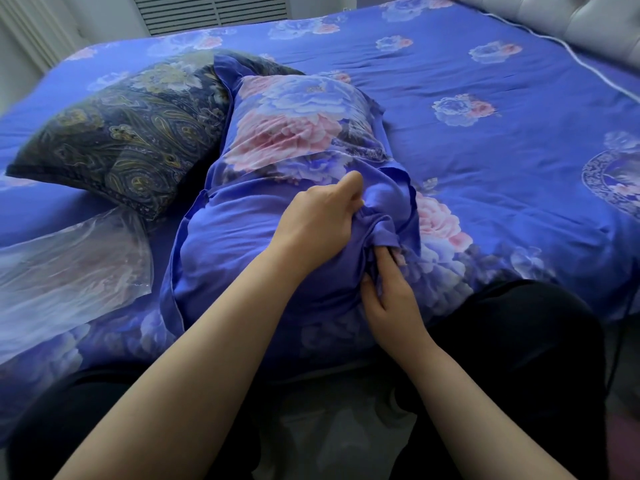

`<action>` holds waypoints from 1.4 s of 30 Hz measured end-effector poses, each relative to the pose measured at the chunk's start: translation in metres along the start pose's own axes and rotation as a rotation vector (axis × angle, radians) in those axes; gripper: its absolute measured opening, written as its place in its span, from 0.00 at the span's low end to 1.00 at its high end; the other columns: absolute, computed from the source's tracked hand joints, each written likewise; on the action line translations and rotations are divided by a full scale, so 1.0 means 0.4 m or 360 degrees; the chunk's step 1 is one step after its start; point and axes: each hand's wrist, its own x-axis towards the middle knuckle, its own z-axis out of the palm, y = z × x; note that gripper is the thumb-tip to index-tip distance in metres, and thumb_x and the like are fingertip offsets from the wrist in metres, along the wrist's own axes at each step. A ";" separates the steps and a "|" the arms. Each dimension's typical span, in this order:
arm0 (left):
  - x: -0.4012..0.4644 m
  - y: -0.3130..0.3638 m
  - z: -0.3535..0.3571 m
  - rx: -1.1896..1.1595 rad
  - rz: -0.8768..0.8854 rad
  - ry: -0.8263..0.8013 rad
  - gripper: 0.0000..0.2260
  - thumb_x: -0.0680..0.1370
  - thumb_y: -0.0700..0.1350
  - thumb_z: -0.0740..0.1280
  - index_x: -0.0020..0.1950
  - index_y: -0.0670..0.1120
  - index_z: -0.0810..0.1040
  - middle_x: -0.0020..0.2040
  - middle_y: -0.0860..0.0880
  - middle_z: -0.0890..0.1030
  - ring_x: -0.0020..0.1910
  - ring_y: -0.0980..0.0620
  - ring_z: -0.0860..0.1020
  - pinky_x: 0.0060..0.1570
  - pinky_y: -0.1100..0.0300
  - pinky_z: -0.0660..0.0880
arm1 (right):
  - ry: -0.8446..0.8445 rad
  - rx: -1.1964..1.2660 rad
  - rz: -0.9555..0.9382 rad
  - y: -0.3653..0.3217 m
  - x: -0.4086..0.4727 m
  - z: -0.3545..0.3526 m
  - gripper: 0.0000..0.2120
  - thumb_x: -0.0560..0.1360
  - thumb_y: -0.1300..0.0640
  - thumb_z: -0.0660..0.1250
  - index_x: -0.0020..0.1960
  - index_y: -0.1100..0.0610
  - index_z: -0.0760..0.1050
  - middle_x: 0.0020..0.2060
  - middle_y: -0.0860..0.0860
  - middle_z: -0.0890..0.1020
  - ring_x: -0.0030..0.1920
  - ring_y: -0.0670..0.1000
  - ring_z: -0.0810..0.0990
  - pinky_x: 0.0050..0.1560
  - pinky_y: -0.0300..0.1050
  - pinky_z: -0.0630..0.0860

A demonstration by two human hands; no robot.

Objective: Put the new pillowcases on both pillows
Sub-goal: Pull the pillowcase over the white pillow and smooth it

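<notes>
The left hand (pixel 322 220) clenches a bunch of the blue pillowcase (pixel 263 251) at its open end, while the right hand (pixel 388 292), just below and touching the same bunch, pinches the fabric there with curled fingers. From both hands the pillow (pixel 298 123) runs straight away up the bed (pixel 485 81), long axis pointing from the person. The paisley pillow (pixel 128 133) lies to the left, nearer the left hand, probably next.

No legible text (only patterns).
</notes>
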 end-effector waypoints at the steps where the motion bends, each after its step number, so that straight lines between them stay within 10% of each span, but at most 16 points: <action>1: 0.000 -0.004 0.003 -0.0062 -0.0040 0.0066 0.04 0.78 0.44 0.60 0.48 0.44 0.68 0.38 0.44 0.79 0.37 0.37 0.71 0.34 0.49 0.69 | -0.0010 -0.0008 0.0001 -0.003 -0.002 0.002 0.27 0.76 0.63 0.58 0.73 0.52 0.56 0.68 0.42 0.62 0.69 0.33 0.57 0.67 0.26 0.54; 10: 0.005 -0.021 0.040 -0.0529 -0.0403 0.0373 0.04 0.79 0.41 0.61 0.46 0.41 0.70 0.25 0.54 0.65 0.27 0.52 0.64 0.33 0.56 0.58 | 0.0061 -0.0272 -0.0086 -0.007 0.011 -0.002 0.23 0.74 0.67 0.58 0.69 0.66 0.68 0.61 0.55 0.74 0.64 0.44 0.67 0.61 0.23 0.59; 15: 0.016 -0.021 0.038 -0.0313 -0.0360 0.0009 0.07 0.80 0.45 0.60 0.52 0.42 0.71 0.36 0.49 0.75 0.42 0.40 0.74 0.42 0.48 0.71 | -0.0003 -0.0537 -0.0364 -0.007 0.003 -0.005 0.18 0.70 0.66 0.55 0.56 0.66 0.77 0.46 0.60 0.81 0.50 0.58 0.76 0.55 0.46 0.71; 21: 0.017 -0.019 0.025 -0.0262 -0.0311 -0.0332 0.06 0.80 0.47 0.60 0.52 0.45 0.71 0.39 0.51 0.74 0.45 0.43 0.75 0.43 0.52 0.71 | -0.0241 -0.0518 -0.0465 -0.021 0.006 0.010 0.13 0.68 0.67 0.56 0.49 0.65 0.75 0.43 0.58 0.78 0.47 0.57 0.73 0.54 0.46 0.68; 26: -0.031 0.039 0.031 0.0081 0.0135 0.0132 0.05 0.76 0.44 0.60 0.46 0.44 0.73 0.37 0.49 0.79 0.37 0.41 0.76 0.31 0.54 0.69 | -0.0136 -0.0841 -0.0251 -0.005 0.039 0.041 0.19 0.69 0.59 0.60 0.57 0.67 0.72 0.51 0.63 0.77 0.52 0.61 0.73 0.58 0.54 0.67; 31: -0.043 0.066 0.051 0.0003 0.0150 0.0178 0.09 0.79 0.46 0.56 0.48 0.43 0.71 0.58 0.47 0.73 0.35 0.42 0.76 0.28 0.54 0.68 | 0.0036 -0.1540 -0.0167 0.002 0.104 0.025 0.22 0.72 0.53 0.54 0.58 0.67 0.72 0.44 0.62 0.78 0.45 0.63 0.76 0.59 0.54 0.64; 34: -0.032 0.072 0.056 0.0032 0.0181 0.0181 0.10 0.78 0.45 0.55 0.46 0.41 0.72 0.49 0.44 0.75 0.28 0.40 0.72 0.25 0.55 0.63 | 0.0088 -0.1711 -0.0200 0.011 0.118 0.000 0.18 0.72 0.58 0.53 0.55 0.68 0.70 0.40 0.64 0.78 0.41 0.64 0.76 0.55 0.58 0.68; 38: -0.021 0.072 0.108 0.0194 0.0186 0.0166 0.05 0.75 0.38 0.66 0.40 0.41 0.71 0.36 0.43 0.73 0.26 0.41 0.72 0.25 0.57 0.59 | -0.0288 -0.1760 0.0030 0.013 0.173 -0.057 0.21 0.70 0.59 0.48 0.49 0.66 0.76 0.44 0.66 0.80 0.47 0.66 0.77 0.50 0.54 0.70; 42: -0.015 0.035 0.119 0.0112 0.0087 0.0108 0.07 0.79 0.43 0.59 0.44 0.40 0.71 0.43 0.42 0.75 0.41 0.40 0.75 0.36 0.48 0.69 | -0.0578 -0.1456 0.0063 0.026 0.234 -0.090 0.20 0.66 0.54 0.46 0.45 0.54 0.76 0.46 0.58 0.81 0.51 0.60 0.77 0.44 0.45 0.60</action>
